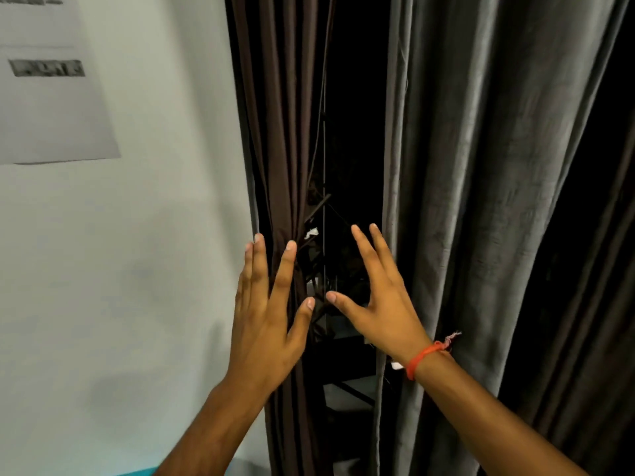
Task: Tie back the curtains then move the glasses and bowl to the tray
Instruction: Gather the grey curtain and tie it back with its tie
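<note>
Head view: both hands raised at curtain gap, fingers spread.
Left hand (264, 324): open, straight fingers against brown curtain (285, 132), nothing gripped.
Right hand (381, 297): open, fingers straight, near edge of grey curtain (481, 166), contact unclear.
Brown curtain: gathered in narrow folds beside white wall (137, 269).
Grey curtain: hangs loose, wide folds, right of dark gap.
Handling: soft, limp, probably light to medium; velvety grey likely slides.
Hold: bunch folds at mid height, full-hand wrap.
Glasses, bowl, tray: not in view.
Other: paper sheet (51, 80) on wall; orange wrist band (424, 357).
</note>
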